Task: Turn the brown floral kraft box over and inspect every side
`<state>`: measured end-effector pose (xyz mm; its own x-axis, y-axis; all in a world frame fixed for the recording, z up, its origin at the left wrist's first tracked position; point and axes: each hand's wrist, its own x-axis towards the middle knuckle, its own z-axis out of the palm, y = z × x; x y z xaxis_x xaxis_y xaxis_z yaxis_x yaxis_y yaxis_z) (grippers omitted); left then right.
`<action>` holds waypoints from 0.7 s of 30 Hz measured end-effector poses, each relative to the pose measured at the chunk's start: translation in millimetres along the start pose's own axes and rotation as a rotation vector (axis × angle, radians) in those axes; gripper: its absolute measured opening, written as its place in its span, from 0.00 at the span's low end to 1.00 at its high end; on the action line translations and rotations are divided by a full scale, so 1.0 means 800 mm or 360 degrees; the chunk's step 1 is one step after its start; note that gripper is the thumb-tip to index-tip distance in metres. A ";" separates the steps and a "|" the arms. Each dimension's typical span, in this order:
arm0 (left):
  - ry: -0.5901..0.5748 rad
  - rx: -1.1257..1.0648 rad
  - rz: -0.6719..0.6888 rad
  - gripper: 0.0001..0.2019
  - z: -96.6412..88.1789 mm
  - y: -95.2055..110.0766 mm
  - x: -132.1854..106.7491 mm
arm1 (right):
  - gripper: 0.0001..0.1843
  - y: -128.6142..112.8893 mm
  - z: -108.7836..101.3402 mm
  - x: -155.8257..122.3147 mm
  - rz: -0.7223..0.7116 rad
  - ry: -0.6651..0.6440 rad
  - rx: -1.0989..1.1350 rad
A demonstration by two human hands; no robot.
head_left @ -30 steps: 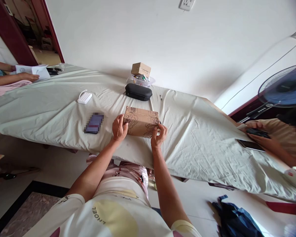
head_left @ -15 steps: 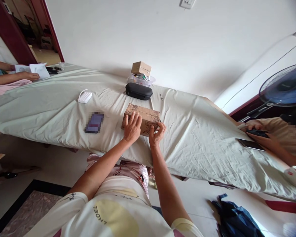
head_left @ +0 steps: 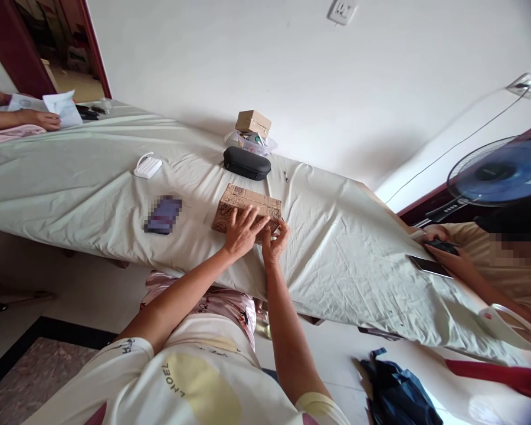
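A brown cardboard box (head_left: 239, 203) with drawn patterns lies on the cloth-covered table (head_left: 336, 248) in front of me. My left hand (head_left: 243, 230) rests flat on the box's near top, fingers stretched out. My right hand (head_left: 274, 241) is at the box's near right corner, fingers curled in a pinch on its edge. A dark phone (head_left: 163, 215) lies to the left of the box.
Behind the box are a black case (head_left: 246, 163), a plastic tub (head_left: 251, 141) with a small carton (head_left: 252, 123) on it, and a white item (head_left: 147, 166). A person's hand (head_left: 39, 118) holds paper at far left. Another person (head_left: 491, 260) sits at right by a fan (head_left: 500, 174).
My left hand moved from the box's left end onto its top and slid right. The box settled flat on the table. My right hand stayed at the right corner. The view shifted slightly.
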<state>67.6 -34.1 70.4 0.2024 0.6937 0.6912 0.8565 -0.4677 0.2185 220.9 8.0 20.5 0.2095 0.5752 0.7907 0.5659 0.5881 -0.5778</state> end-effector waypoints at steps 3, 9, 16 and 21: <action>0.0096 -0.0024 -0.0245 0.29 -0.010 -0.035 -0.003 | 0.23 0.000 0.001 0.001 0.0024 -0.0033 0.0006; 0.0395 -0.0392 -0.0696 0.38 0.011 -0.101 -0.026 | 0.24 0.000 0.004 0.000 0.0072 -0.0066 0.0031; 0.0136 -0.0649 -0.1012 0.27 0.038 -0.132 -0.046 | 0.31 0.014 0.009 -0.004 0.0168 -0.0100 0.0050; 0.0089 -0.0635 -0.1056 0.23 0.033 -0.131 -0.042 | 0.29 0.034 0.011 -0.006 0.0410 -0.0225 0.0033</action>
<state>-16.5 6.3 6.1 -0.3262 0.8738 0.3606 0.5524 -0.1334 0.8228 228.2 25.8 -0.9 0.2301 0.7796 0.5824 0.4916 0.4234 -0.7609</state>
